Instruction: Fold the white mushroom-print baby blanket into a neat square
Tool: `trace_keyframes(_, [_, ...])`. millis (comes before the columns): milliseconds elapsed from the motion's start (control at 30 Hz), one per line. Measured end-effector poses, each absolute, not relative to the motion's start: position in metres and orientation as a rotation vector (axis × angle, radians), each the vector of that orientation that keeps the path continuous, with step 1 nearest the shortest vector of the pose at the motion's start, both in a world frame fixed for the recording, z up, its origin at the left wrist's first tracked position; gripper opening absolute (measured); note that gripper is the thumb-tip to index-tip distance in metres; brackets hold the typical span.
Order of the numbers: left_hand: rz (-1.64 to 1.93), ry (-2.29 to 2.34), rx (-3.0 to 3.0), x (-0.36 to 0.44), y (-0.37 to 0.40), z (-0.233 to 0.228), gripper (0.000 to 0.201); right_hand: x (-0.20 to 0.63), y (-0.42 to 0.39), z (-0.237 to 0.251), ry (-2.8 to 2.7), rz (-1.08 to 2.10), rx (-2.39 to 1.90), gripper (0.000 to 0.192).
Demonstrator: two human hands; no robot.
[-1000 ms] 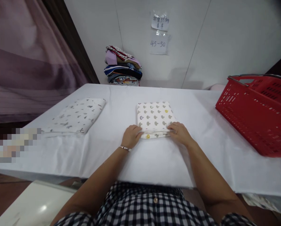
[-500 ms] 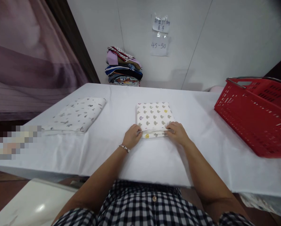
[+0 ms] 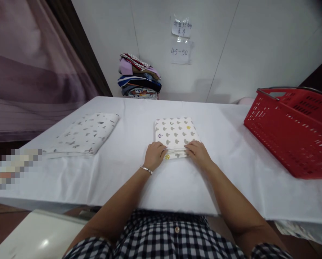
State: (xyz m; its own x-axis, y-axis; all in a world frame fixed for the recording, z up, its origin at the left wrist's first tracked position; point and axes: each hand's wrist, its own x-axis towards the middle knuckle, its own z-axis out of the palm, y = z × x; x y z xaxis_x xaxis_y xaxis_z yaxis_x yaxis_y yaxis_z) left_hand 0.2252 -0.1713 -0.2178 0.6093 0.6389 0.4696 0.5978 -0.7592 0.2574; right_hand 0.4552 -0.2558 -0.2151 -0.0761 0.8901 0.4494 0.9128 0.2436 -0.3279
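Observation:
A folded white cloth [image 3: 175,131] printed with grey mushrooms and a few yellow and purple ones lies flat in front of me. My left hand [image 3: 155,155], with a bracelet at the wrist, is closed on its near left corner, thumb at the folded edge. At the near right side, my right hand [image 3: 198,153] grips the same edge with bent fingers on top. Between the hands the layers of the near edge show slightly apart. The fingertips' undersides are hidden.
Another folded white cloth [image 3: 86,135] with grey prints lies on the left of the white-covered table [image 3: 117,180]. A red plastic basket [image 3: 287,136] stands at the right. Behind the table rises a stack of folded fabrics [image 3: 139,77]. A blurred patch covers something at the far left.
Both hands have moved slightly inward along the near edge, and their fingers now lie further over the cloth's top. The cloth stays in place; the view has shifted a little.

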Motion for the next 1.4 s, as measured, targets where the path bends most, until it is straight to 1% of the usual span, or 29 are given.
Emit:
trace_keyframes(133, [0.869, 1.096, 2.764, 0.227, -0.172, -0.215, 0.024, 0.455, -0.256, -0.215, -1.931, -0.025, -1.646, 0.016])
trace_keyframes(367, [0.941, 1.087, 2.767, 0.227, -0.179, -0.213, 0.018, 0.458, -0.257, -0.207, -1.940, 0.051, -1.558, 0.009])
trace_keyframes(567, [0.909, 0.991, 2.731, 0.223, -0.181, -0.216, 0.012, 0.459, -0.257, -0.209, -1.940, 0.055, -1.542, 0.018])
trace_keyframes(833, [0.921, 0.987, 2.742, 0.228, -0.175, -0.221, 0.016, 0.459, -0.255, -0.215, -1.913, 0.032, -1.582, 0.018])
trace_keyframes(1133, [0.945, 0.991, 2.745, 0.231, -0.177, -0.216, 0.019, 0.456, -0.257, -0.211, -1.901, 0.036, -1.586, 0.021])
trace_keyframes(1233, [0.932, 0.955, 2.754, 0.230, -0.177, -0.217, 0.020, 0.458, -0.257, -0.211, -1.890, 0.040, -1.533, 0.022])
trace_keyframes(1400, [0.879, 0.912, 2.753, 0.229, -0.175, -0.221, 0.018, 0.461, -0.255, -0.213, -1.935, 0.032, -1.566, 0.020])
